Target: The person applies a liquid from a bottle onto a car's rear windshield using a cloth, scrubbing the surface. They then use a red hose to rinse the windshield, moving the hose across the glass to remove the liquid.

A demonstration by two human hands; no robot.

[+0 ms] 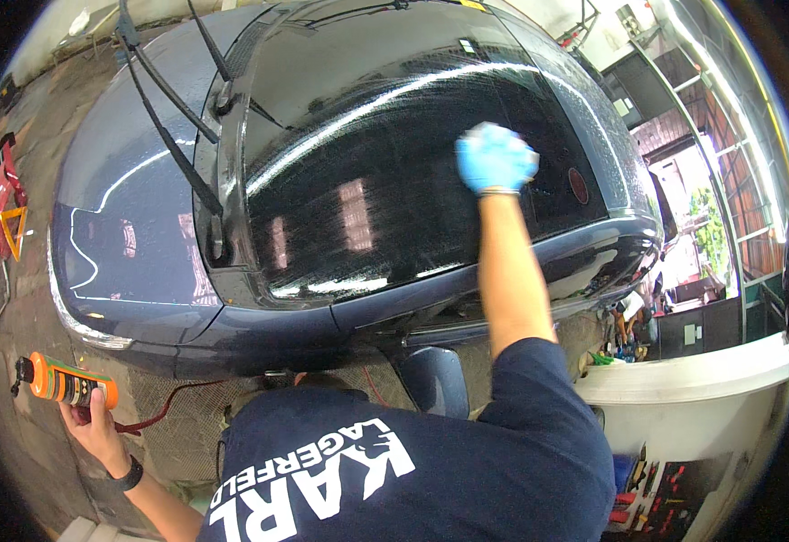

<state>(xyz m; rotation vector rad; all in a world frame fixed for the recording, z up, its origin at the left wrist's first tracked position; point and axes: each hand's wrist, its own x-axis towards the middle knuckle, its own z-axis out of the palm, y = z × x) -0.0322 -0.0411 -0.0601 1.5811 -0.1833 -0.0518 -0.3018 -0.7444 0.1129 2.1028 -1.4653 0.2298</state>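
Head view: your right hand (496, 158), gloved in blue, was stretched out far and to the right, pressed against the dark windscreen (385, 172) of the blue-grey car (132, 226). The fingers were bunched, and a sliver of yellow showed at the glove's right edge; you could not tell from this view what it was, or whether the hand gripped it. The glass around the glove looked wet and streaked with fine droplets. Your left hand (96, 425), bare with a dark band at the wrist, was held low at the near left, fingers wrapped around an orange bottle (62, 381) with a black cap, lying roughly level, cap end to the left. Both wiper arms (173, 135) were lifted off the glass, on the left side of the windscreen. Red tools (1, 194) lay on the floor at the far left. A side mirror (435, 379) showed just beyond your dark shirt.
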